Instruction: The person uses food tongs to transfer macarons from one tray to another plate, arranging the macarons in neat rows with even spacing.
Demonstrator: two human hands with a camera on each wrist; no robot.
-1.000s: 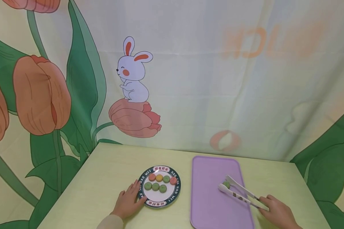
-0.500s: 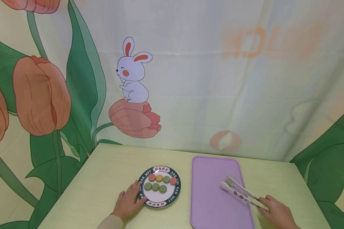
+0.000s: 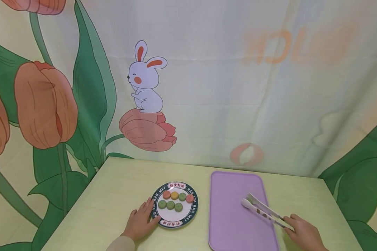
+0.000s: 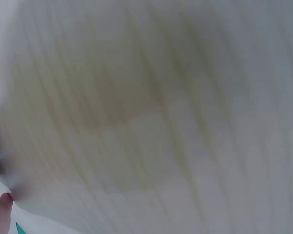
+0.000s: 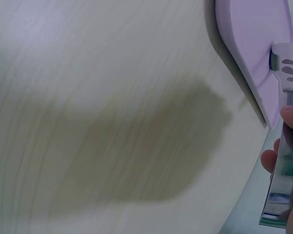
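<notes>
My right hand (image 3: 304, 232) grips a pair of white tongs (image 3: 264, 212) by the handle end, right of the tray. Their tips meet over the purple tray (image 3: 229, 223), around a small round green cake (image 5: 273, 62) that they mostly hide. In the right wrist view, thumb and fingers wrap the tongs' shiny metal handle (image 5: 278, 195). My left hand (image 3: 141, 219) lies with extended fingers against the left rim of a round plate (image 3: 188, 218), thumb at its lower edge. On that plate sit several small round cakes: green ones (image 3: 170, 205), pink ones (image 3: 166, 194) and a yellow one (image 3: 174, 195).
Plate and tray stand side by side on a pale wooden table (image 3: 122, 181), with a strip of tabletop between them. Behind the table's far edge hangs a curtain (image 3: 201, 104) printed with tulips and a rabbit.
The tongs' tips have drawn together around the green cake and shifted slightly right, so the cake shows less. My left hand, the plate and the tray have stayed put.
</notes>
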